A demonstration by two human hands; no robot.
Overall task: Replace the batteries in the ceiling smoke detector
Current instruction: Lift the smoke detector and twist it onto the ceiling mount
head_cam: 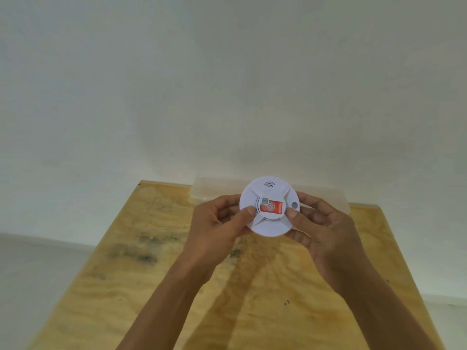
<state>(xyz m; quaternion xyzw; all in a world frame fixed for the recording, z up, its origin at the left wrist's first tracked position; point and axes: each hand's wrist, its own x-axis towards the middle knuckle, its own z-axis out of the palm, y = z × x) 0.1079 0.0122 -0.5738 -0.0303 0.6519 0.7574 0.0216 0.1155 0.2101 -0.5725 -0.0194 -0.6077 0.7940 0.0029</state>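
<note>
A round white smoke detector point(269, 226) is held up in front of a stained plywood board point(156, 269). Its face shows an orange-red sticker, a small code label, a wave symbol near the top and a grey button at the right rim. My left hand point(217, 228) grips its left edge, thumb lying on the face beside the sticker. My right hand point(326, 228) cups the right edge from below, thumb pressed on the face near the button. No batteries are visible.
A strip of clear tape or plastic point(326, 195) sits behind the detector along the board's far edge. Plain white wall or ceiling point(227, 84) fills the upper part of the view and both sides.
</note>
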